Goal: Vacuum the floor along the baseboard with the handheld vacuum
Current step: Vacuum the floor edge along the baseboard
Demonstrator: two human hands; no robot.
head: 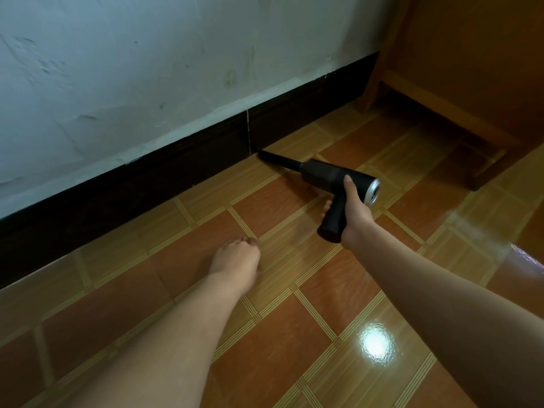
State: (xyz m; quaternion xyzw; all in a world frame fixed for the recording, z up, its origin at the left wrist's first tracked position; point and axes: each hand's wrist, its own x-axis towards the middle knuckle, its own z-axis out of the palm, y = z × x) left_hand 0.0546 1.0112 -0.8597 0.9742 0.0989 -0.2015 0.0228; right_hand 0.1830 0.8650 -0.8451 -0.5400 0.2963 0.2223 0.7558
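Shiny brown floor tiles [309, 334]. My right hand [354, 213] grips the vacuum [326, 172], tip at the baseboard [176, 169]. My left hand [235, 257] rests down; fingers hidden, open or curled I can't tell.

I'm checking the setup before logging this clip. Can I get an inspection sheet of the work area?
Surface: glossy tiled floor, a light glare spot near the right arm.
Job's things: black handheld vacuum, nozzle tip at the foot of the dark baseboard.
Clutter: nothing seen.
Hands: right hand grips the vacuum's handle; left hand rests on the floor, fingers curled.
Cables: nothing seen.
Surroundings: scuffed white wall; wooden furniture at right.
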